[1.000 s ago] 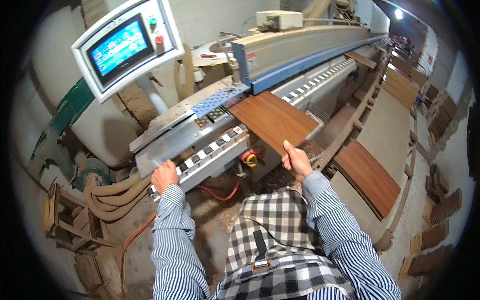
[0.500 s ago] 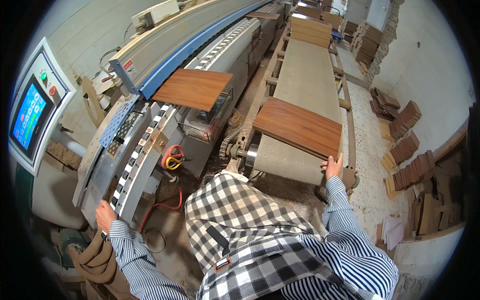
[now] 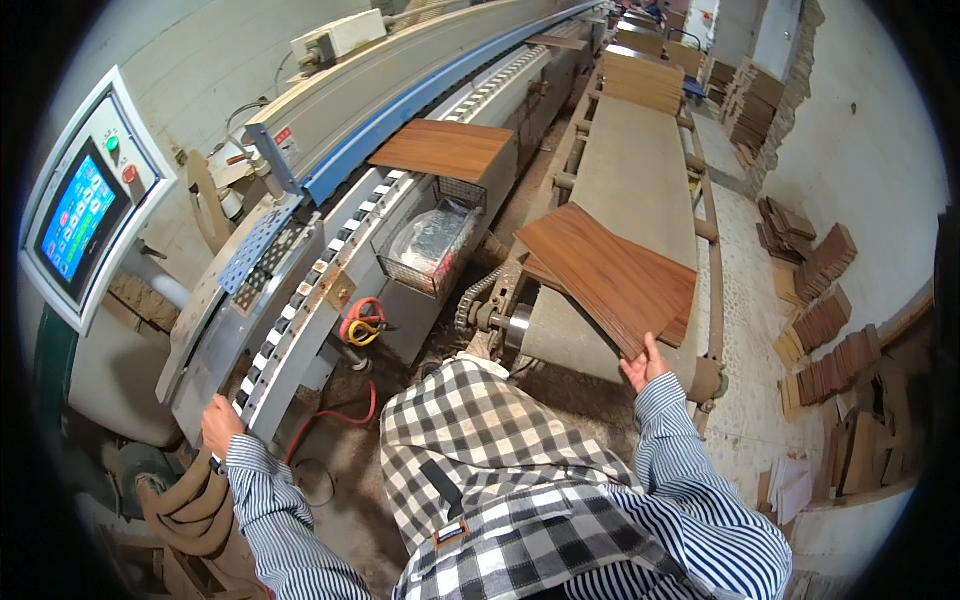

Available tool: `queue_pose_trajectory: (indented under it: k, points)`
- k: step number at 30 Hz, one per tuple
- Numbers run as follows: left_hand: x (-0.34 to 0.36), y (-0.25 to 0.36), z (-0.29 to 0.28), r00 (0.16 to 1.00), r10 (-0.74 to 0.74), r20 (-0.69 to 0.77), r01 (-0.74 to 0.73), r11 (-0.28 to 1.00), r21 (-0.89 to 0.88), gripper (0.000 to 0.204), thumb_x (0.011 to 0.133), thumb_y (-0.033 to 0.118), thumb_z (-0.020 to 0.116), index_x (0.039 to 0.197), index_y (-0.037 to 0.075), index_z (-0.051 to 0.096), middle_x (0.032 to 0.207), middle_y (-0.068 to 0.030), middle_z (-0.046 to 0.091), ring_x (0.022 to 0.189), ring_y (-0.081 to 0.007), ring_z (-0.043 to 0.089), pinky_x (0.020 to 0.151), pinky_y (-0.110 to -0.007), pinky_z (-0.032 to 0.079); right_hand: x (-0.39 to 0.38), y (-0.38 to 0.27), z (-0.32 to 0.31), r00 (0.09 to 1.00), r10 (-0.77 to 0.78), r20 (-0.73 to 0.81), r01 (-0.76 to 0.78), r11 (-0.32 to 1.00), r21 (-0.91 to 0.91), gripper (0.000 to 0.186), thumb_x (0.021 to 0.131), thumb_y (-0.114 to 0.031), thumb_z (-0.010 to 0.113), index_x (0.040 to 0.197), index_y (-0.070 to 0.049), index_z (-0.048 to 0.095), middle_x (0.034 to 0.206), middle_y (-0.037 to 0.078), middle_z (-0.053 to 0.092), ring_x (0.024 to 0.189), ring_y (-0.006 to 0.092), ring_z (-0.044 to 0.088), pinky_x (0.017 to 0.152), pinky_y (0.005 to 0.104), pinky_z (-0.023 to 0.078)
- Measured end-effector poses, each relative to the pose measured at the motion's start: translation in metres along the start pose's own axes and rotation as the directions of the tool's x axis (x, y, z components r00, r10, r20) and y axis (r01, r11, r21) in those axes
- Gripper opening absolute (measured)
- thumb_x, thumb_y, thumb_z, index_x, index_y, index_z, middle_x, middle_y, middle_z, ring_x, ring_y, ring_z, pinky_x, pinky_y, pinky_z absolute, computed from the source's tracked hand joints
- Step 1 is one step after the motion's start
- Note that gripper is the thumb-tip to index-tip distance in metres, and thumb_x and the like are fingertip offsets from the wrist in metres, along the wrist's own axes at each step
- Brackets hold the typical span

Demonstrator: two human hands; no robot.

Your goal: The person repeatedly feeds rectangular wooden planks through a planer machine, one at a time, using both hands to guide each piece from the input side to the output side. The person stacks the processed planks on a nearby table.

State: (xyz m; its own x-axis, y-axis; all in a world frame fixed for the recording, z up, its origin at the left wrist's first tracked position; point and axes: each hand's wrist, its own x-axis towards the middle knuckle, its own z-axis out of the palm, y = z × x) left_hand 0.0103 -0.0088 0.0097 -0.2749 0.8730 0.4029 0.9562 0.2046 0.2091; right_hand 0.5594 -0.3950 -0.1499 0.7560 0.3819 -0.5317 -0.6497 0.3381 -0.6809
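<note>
My right hand (image 3: 648, 365) is closed on the near corner of a reddish-brown wood-grain panel (image 3: 610, 275). This panel lies askew, slightly raised, over another brown panel (image 3: 675, 326) on the belt conveyor (image 3: 635, 165). At the lower left, my left hand (image 3: 221, 427) is curled against the near end of the long machine's metal infeed table (image 3: 205, 385), beside its chain of black-and-white pads (image 3: 290, 312). Farther along that chain, a third brown panel (image 3: 445, 148) lies partly under the machine's blue beam (image 3: 345, 175).
A control panel with a lit screen (image 3: 80, 215) stands at the left. A wire basket (image 3: 432, 240) and a coiled red hose (image 3: 360, 322) hang by the machine. Stacked boards (image 3: 642, 80) sit far up the conveyor; several piles of brown pieces (image 3: 825, 320) line the right wall.
My right hand has taken the upper panel's near corner and swung it leftward and nearer, uncovering the panel beneath. The panel on the machine has moved farther away. My left hand stays at the machine.
</note>
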Motion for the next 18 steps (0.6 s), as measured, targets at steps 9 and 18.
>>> queue_pose_trajectory:
  k: [9,18]
  points:
    - [0.006,-0.005,0.013,0.999,-0.040,-0.032,0.041,0.999,0.016,0.046,0.087,0.036,0.036,0.078,0.004,0.068,0.079,-0.0220,0.063,0.074,-0.0399,0.060,0.070,-0.049,0.046,0.007,0.025,0.022,0.960,0.026,0.280,-0.038,0.999,0.037,0.023,0.078,-0.015,0.063,0.097,-0.002,0.058,0.084,0.011,0.064,0.068,0.0192,0.061,0.072,0.0369,0.052]
    - [-0.002,-0.002,-0.001,0.995,-0.036,-0.097,0.035,0.999,-0.017,0.042,0.084,0.033,0.042,0.069,0.002,0.067,0.071,-0.0210,0.062,0.066,-0.0365,0.062,0.066,-0.046,0.047,-0.074,0.012,0.085,0.801,0.082,0.594,-0.009,0.992,-0.124,0.033,0.075,-0.008,0.059,0.105,0.003,0.053,0.086,0.015,0.063,0.073,0.0231,0.063,0.080,0.0453,0.050]
